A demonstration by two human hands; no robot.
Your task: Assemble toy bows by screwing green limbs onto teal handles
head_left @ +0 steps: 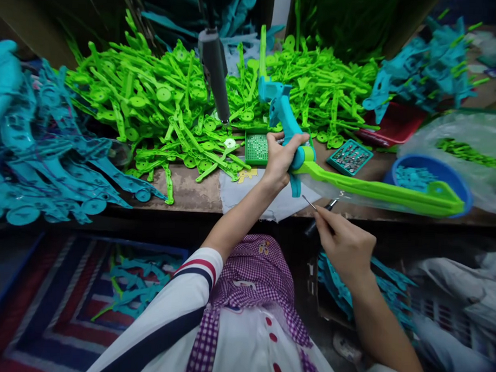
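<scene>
My left hand [278, 160] is closed around the grip of a teal plastic toy part [289, 119], holding it above the bench edge. A long lime-green plastic arm [378, 190] joins its round hub and reaches to the right. My right hand [346, 243], just below that arm, pinches a thin metal rod [310, 202] whose tip points at the toy's lower end. Close to these fingers are a dark-handled tool [312, 227], partly hidden, and a small metal spring [343, 195]. Behind my left hand sits a green perforated tray [256, 148].
Lime-green parts [153, 90] are heaped across the bench, with teal parts [42, 135] piled at left. An electric screwdriver [214, 71] hangs above. At right are a tray of metal pieces [350, 157], a red tray [400, 123] and a blue bowl [463, 185].
</scene>
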